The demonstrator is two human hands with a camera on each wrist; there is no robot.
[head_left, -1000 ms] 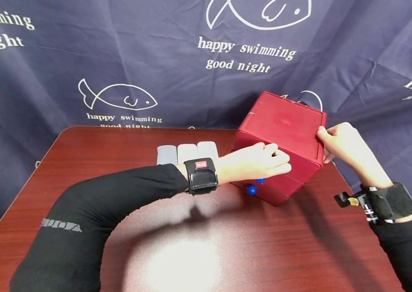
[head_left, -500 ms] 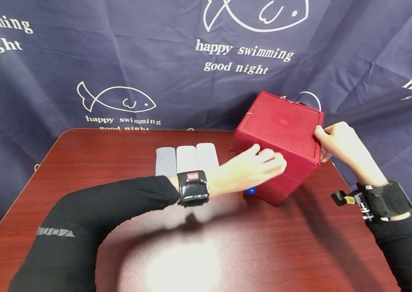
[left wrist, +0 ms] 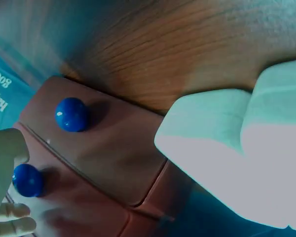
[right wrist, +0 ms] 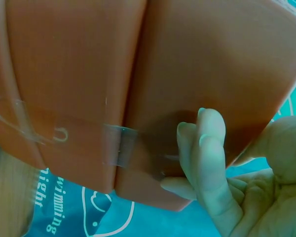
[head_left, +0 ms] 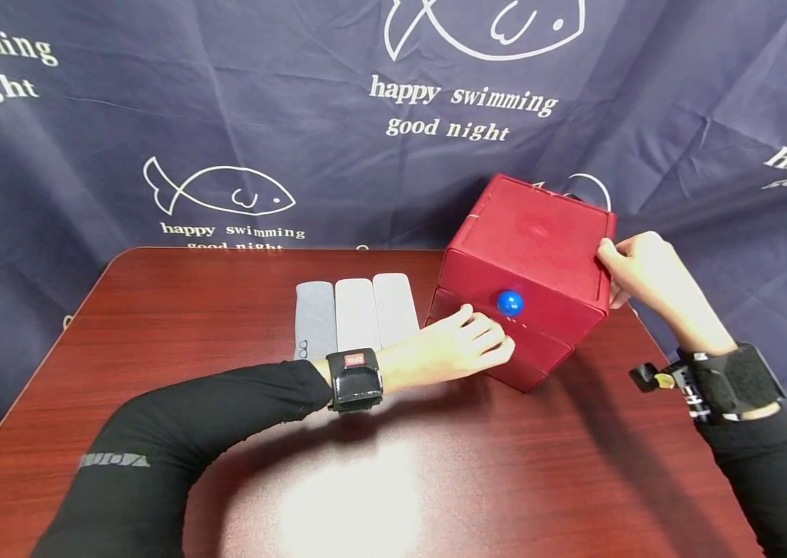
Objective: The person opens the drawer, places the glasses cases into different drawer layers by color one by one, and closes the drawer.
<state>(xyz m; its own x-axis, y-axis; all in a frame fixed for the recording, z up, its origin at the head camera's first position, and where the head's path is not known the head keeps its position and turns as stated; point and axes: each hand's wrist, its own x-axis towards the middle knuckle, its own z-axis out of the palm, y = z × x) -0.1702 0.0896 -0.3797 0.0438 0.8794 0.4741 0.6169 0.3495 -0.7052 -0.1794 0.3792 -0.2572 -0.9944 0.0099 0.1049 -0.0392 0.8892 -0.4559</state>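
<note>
A red drawer box (head_left: 540, 232) with stacked drawers stands turned at an angle at the back right of the table. A round blue knob (head_left: 510, 303) shows on its top drawer. My left hand (head_left: 459, 349) is in front of the drawer below. In the left wrist view, its thumb and fingertips lie either side of a blue knob (left wrist: 27, 180), with gaps showing around it. Another blue knob (left wrist: 72, 114) sits on the lowest drawer front. My right hand (head_left: 644, 267) grips the box's right upper edge, thumb on top and fingers (right wrist: 209, 153) against the side.
Three long rounded blocks, a grey one (head_left: 315, 318) with a small black mark and white ones (head_left: 357, 314), stand side by side left of the box, near the left forearm. Clear tape (right wrist: 119, 144) crosses the box's side. A patterned blue cloth (head_left: 338, 93) hangs behind the table.
My left hand has moved down and left from the top drawer front to the drawer below, uncovering the top knob. The right hand keeps its grip, and the box has not visibly moved.
</note>
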